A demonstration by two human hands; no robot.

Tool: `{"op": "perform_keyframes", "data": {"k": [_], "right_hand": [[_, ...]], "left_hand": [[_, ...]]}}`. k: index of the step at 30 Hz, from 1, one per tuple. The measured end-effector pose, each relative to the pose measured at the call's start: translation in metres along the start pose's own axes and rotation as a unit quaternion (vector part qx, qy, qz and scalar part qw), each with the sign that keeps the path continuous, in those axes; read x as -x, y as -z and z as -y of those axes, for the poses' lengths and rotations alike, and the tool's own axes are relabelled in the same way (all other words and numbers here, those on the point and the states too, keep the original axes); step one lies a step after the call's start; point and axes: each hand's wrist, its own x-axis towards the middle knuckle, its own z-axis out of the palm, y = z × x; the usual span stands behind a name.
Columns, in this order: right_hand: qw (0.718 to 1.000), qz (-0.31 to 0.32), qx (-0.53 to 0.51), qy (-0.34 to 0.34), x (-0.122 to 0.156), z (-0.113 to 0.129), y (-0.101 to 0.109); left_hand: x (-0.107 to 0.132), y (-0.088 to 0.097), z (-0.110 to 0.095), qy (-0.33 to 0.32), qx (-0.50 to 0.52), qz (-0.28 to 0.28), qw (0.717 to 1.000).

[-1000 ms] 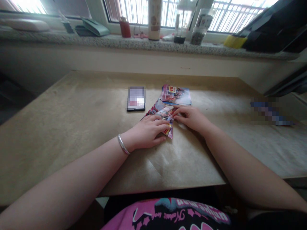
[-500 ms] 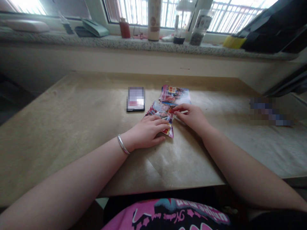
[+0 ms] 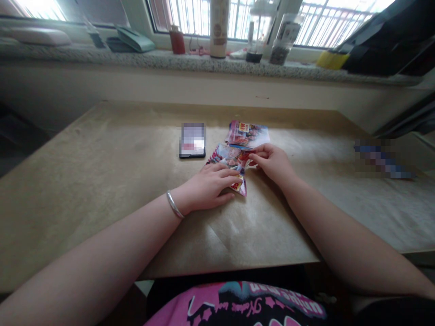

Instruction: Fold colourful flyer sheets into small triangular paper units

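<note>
My left hand (image 3: 214, 186) lies flat on a glossy, colourful printed packet (image 3: 224, 153), fingers spread over its lower part. A yellow label with red figures shows near the packet's lower corner, beside my fingertips. At its upper right edge, my right hand (image 3: 270, 160) pinches the packet between thumb and fingers. Just beyond it, a similar printed piece or small stack (image 3: 248, 133) rests on the table, pink at its left and with a yellow label. Whether the packet under my hands is opened cannot be made out.
A phone-like device (image 3: 192, 156) with a blurred screen lies left of the packet. Far right on the table (image 3: 118, 149) is a blurred bluish strip (image 3: 384, 159). Bottles, a red container (image 3: 177, 40) and a black bag (image 3: 384, 40) stand along the windowsill.
My right hand has shifted slightly right, and its pinch now sits at the packet's upper right edge. My left hand stays pressed in the same place.
</note>
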Motion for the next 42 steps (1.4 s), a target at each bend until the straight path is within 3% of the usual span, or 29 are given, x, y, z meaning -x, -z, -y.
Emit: {"op": "perform_keyframes", "data": {"k": [6, 15, 20, 34, 42], "right_hand": [[0.999, 0.012, -0.030, -0.024, 0.000, -0.002, 0.000], [0.995, -0.018, 0.094, 0.042, -0.004, -0.013, -0.002], [0.990, 0.003, 0.125, 0.069, -0.004, -0.011, -0.003], [0.992, 0.089, -0.084, -0.039, -0.002, -0.008, -0.002], [0.982, 0.122, -0.119, -0.083, -0.004, -0.005, 0.004]], "left_hand": [[0.000, -0.001, 0.001, 0.001, 0.007, -0.011, 1.000], [-0.001, -0.001, 0.000, 0.009, -0.006, -0.005, 1.000], [-0.002, -0.001, 0.000, 0.008, -0.008, -0.007, 1.000], [0.001, 0.001, -0.005, 0.024, -0.041, 0.000, 0.999], [0.001, -0.001, -0.009, 0.046, -0.066, 0.017, 0.997]]}}
